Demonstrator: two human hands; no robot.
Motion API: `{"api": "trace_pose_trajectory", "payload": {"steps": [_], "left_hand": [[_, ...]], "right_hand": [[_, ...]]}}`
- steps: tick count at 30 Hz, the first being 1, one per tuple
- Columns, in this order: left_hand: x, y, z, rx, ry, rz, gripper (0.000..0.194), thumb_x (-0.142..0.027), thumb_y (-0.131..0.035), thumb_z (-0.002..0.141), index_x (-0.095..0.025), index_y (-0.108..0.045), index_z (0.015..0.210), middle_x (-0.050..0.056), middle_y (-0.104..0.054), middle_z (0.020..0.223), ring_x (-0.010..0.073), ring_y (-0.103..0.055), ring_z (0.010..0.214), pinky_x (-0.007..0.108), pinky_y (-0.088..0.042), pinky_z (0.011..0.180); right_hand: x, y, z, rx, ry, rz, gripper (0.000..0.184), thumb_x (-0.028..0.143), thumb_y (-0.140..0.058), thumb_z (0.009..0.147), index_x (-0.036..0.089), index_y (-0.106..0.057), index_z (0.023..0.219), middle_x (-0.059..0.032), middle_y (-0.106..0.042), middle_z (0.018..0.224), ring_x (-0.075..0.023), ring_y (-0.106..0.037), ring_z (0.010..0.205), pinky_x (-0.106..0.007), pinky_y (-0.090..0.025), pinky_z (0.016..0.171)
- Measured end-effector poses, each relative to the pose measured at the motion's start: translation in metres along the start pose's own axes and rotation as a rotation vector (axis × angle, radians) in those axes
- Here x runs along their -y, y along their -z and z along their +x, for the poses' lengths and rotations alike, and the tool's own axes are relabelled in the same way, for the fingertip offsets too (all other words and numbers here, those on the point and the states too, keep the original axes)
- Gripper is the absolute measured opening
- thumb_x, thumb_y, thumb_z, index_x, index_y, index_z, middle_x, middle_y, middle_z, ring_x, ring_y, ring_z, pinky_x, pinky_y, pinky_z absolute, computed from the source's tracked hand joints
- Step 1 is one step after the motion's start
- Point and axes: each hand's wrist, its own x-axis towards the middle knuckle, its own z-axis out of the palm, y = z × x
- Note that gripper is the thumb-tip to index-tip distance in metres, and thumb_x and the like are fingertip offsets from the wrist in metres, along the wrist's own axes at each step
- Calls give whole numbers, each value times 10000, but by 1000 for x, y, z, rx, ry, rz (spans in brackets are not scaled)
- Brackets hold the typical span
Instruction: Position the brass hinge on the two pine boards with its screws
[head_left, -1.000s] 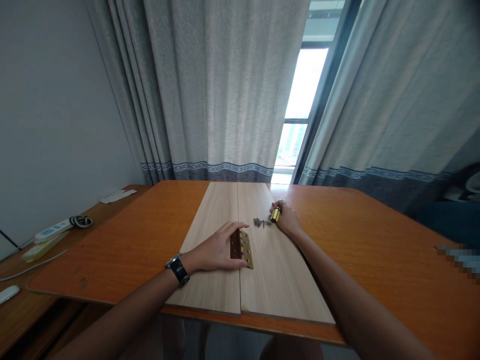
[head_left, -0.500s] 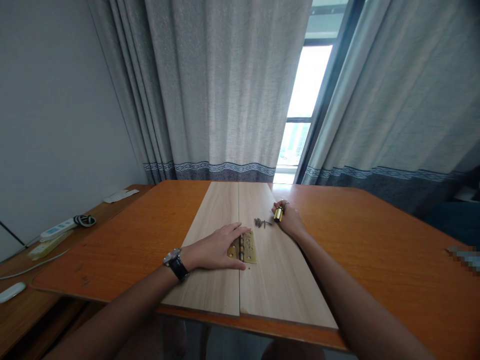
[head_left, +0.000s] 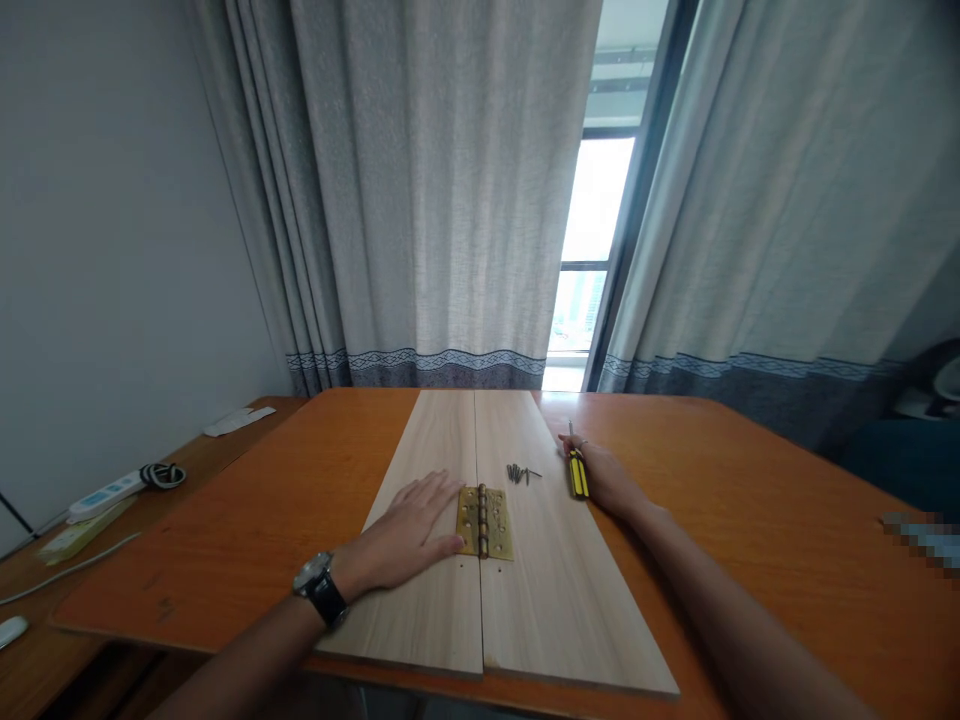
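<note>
A brass hinge (head_left: 484,522) lies opened flat across the seam of two pale wooden boards, the left board (head_left: 431,630) and the right board (head_left: 577,620). My left hand (head_left: 412,530) rests on the left board with its fingers stretched out, thumb at the hinge's left edge. Several screws (head_left: 517,473) lie in a small group on the right board, beyond the hinge. My right hand (head_left: 604,475) is closed on a screwdriver (head_left: 577,475) with a yellow and black handle, its shaft pointing away from me, beside the right board's edge.
The boards lie on an orange-brown wooden table (head_left: 247,500). On a side surface at the left are a white power strip (head_left: 105,497) with a coiled dark cable (head_left: 163,475). Grey curtains (head_left: 450,200) hang behind the table. A pixelated object (head_left: 926,535) is at the right edge.
My left hand has slid left off the hinge, so more of it shows. In my right hand the screwdriver has turned, its handle and shaft now more visible. The view has tilted up.
</note>
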Motion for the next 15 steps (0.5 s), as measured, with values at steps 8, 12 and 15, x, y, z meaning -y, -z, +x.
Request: {"api": "trace_pose_trajectory", "payload": {"steps": [8, 12, 15], "left_hand": [[30, -4, -31, -102, 107, 73, 558, -546, -331, 1024, -257, -448, 1487, 70, -271, 1644, 273, -248, 1519, 504, -242, 1234], [31, -11, -30, -193, 92, 93, 489, -481, -376, 1026, -242, -521, 1427, 75, -373, 1599, 268, -330, 1485, 488, -272, 1230], [34, -12, -29, -226, 78, 96, 448, -424, -378, 1031, -246, -541, 1408, 66, -413, 1578, 260, -361, 1471, 479, -303, 1219]], "right_hand": [[-41, 54, -32, 203, -7, -182, 431, 270, -349, 927, 151, -648, 1214, -158, -605, 1392, -290, -561, 1292, -450, -372, 1120], [-35, 69, -31, 271, 42, -240, 326, 231, -398, 903, 205, -711, 991, -113, -680, 1277, -260, -581, 1253, -392, -392, 1099], [-24, 75, -28, 291, 43, -275, 274, 185, -441, 873, 210, -714, 861, -111, -739, 1068, -259, -659, 1084, -381, -438, 1030]]}}
